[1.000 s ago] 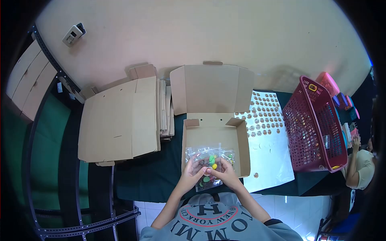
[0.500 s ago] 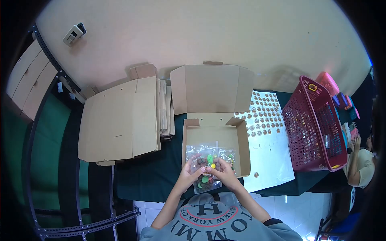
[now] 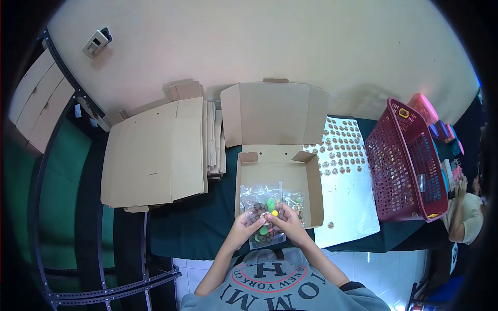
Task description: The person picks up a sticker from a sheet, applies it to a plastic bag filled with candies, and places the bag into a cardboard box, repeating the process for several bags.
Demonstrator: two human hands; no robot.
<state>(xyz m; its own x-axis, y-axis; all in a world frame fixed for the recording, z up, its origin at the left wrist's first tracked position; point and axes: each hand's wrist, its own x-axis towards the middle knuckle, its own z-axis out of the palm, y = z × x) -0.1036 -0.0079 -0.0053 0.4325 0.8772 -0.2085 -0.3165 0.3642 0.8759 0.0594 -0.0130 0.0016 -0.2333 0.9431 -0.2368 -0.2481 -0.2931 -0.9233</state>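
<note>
My left hand (image 3: 241, 228) grips the left side of a clear plastic pouch (image 3: 267, 238) filled with green, brown, red and yellow pieces. On its other side, my right hand (image 3: 290, 226) is closed around the same pouch. Both thumbs press at a small round sticker (image 3: 265, 216) on the pouch's front. The pouch is over the near edge of an open cardboard box (image 3: 314, 193), whose lid stands up at the back. Behind my right hand, a second clear pouch (image 3: 295, 199) of colourful pieces lies in the box.
Flat cardboard boxes (image 3: 150, 155) are stacked at the left. Right of the open box lies a white sheet (image 3: 347, 207) with rows of round stickers. A maroon plastic basket (image 3: 384, 171) stands beyond it. Another person's arm (image 3: 457, 212) shows at the far right.
Both hands stay on the pouch, with only small thumb and finger shifts. The round sticker between the thumbs shows more plainly now.
</note>
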